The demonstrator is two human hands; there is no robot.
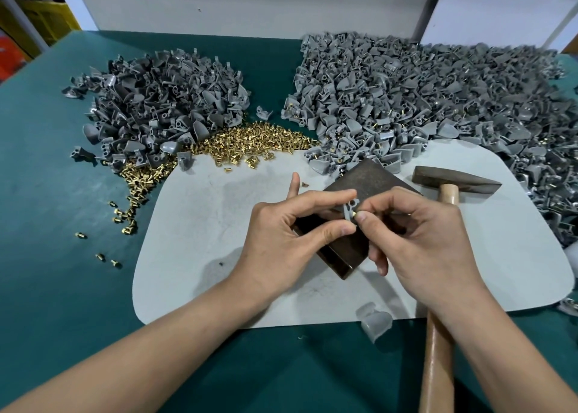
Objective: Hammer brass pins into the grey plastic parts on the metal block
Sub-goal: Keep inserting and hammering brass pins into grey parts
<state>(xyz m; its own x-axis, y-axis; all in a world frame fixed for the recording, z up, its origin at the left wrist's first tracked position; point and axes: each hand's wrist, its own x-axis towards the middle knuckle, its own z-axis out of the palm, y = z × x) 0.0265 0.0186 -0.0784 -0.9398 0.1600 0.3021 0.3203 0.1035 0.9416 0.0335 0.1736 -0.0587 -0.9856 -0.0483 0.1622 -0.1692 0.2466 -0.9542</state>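
Note:
My left hand pinches a small grey plastic part between thumb and forefinger, just above the dark metal block. My right hand pinches a brass pin against the side of that part. The hammer lies untouched on the grey mat to the right of the block, its wooden handle running toward me under my right wrist. Much of the block is hidden by my hands.
A heap of loose brass pins lies behind the grey mat. Piles of grey parts sit at the back left and back right. One grey part lies at the mat's near edge. Stray pins dot the green table.

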